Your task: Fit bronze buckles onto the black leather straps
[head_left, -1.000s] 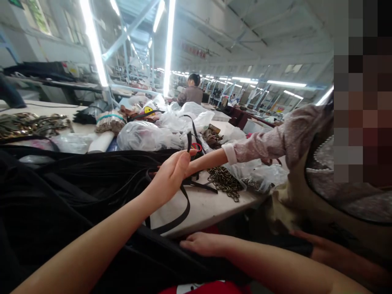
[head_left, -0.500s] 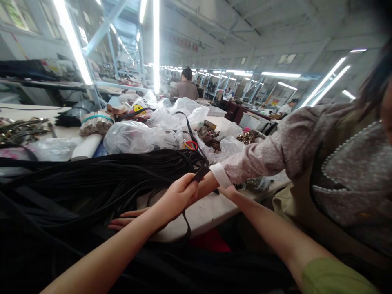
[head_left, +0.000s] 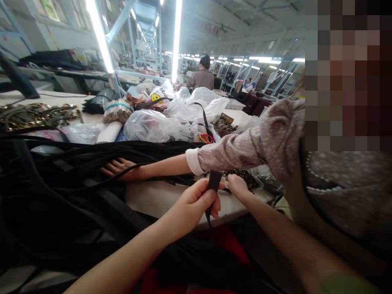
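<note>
One dark strap point(head_left: 214, 179) in the grasp of the left hand point(head_left: 194, 202); right hand point(head_left: 238, 187) near it, grip unclear

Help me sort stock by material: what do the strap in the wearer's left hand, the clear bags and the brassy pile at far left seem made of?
Strap: perhaps leather or imitation, dark and matte, with a smooth flat face.
Bags: probably thin plastic film, glossy, see-through and wrinkled.
Brassy pile: likely metal, shiny, judging by golden glints.
</note>
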Action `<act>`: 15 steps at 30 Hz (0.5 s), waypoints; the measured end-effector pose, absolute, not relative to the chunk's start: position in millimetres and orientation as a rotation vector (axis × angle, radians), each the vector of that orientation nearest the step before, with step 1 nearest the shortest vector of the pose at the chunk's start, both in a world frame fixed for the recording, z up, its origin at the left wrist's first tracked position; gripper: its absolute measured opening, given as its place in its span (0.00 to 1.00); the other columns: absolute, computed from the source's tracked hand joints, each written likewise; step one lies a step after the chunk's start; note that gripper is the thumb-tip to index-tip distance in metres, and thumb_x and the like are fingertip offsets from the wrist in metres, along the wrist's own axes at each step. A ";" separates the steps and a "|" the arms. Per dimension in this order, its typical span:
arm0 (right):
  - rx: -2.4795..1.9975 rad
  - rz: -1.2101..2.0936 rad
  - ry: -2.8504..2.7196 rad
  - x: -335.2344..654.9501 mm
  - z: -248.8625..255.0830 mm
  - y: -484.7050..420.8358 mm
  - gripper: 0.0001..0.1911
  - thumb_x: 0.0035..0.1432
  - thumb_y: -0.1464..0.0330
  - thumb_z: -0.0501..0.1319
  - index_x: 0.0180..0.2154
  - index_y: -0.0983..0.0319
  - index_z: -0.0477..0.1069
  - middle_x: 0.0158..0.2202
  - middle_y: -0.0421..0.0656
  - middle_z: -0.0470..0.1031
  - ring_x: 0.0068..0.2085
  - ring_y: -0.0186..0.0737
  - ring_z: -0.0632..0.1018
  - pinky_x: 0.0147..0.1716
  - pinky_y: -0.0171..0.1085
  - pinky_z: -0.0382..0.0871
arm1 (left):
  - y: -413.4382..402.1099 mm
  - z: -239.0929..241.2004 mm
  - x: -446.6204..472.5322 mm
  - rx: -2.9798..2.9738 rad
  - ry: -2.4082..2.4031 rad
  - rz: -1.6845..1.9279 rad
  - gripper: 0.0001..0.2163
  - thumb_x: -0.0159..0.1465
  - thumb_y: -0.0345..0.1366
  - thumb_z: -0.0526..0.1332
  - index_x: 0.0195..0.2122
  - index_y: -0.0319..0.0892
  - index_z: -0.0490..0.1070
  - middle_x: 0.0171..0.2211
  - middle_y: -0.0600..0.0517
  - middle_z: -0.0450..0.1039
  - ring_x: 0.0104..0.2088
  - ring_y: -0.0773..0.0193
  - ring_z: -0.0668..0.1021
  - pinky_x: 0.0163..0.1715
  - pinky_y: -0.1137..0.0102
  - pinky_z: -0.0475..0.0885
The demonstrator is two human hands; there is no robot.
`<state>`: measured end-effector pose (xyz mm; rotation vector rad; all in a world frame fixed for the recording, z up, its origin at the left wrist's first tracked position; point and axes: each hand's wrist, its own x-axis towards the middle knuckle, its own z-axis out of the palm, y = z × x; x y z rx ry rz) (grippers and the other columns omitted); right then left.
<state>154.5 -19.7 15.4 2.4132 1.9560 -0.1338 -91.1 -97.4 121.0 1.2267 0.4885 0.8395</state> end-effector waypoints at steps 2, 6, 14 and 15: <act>2.473 -0.220 2.008 153.6 25.0 -44.9 0.06 0.53 0.72 0.55 0.31 0.66 0.69 0.32 0.48 0.73 0.36 0.40 0.73 0.34 0.34 0.62 | -104.1 120.0 -91.2 1.242 0.541 0.870 0.13 0.61 0.40 0.54 0.42 0.37 0.65 0.21 0.57 0.62 0.21 0.72 0.66 0.25 0.75 0.61; 2.545 -0.636 2.189 116.1 55.1 -95.3 0.06 0.52 0.67 0.53 0.30 0.62 0.66 0.25 0.38 0.71 0.27 0.33 0.71 0.27 0.31 0.61 | -110.3 109.2 -93.2 1.258 0.722 0.973 0.13 0.62 0.39 0.52 0.43 0.37 0.64 0.19 0.59 0.59 0.19 0.73 0.63 0.22 0.76 0.58; 2.225 -2.461 2.119 17.6 102.9 -132.2 0.10 0.45 0.64 0.62 0.26 0.63 0.64 0.21 0.35 0.65 0.23 0.29 0.65 0.26 0.31 0.60 | -111.9 77.2 -133.6 1.358 0.942 1.061 0.13 0.60 0.44 0.53 0.37 0.38 0.64 0.17 0.60 0.58 0.17 0.73 0.63 0.19 0.76 0.58; 2.195 -2.510 2.094 12.4 102.3 -131.4 0.10 0.45 0.64 0.62 0.26 0.63 0.64 0.21 0.36 0.66 0.23 0.29 0.65 0.26 0.31 0.60 | -111.8 74.5 -138.1 1.361 0.936 1.050 0.13 0.60 0.45 0.53 0.36 0.38 0.64 0.17 0.60 0.58 0.17 0.73 0.63 0.19 0.76 0.58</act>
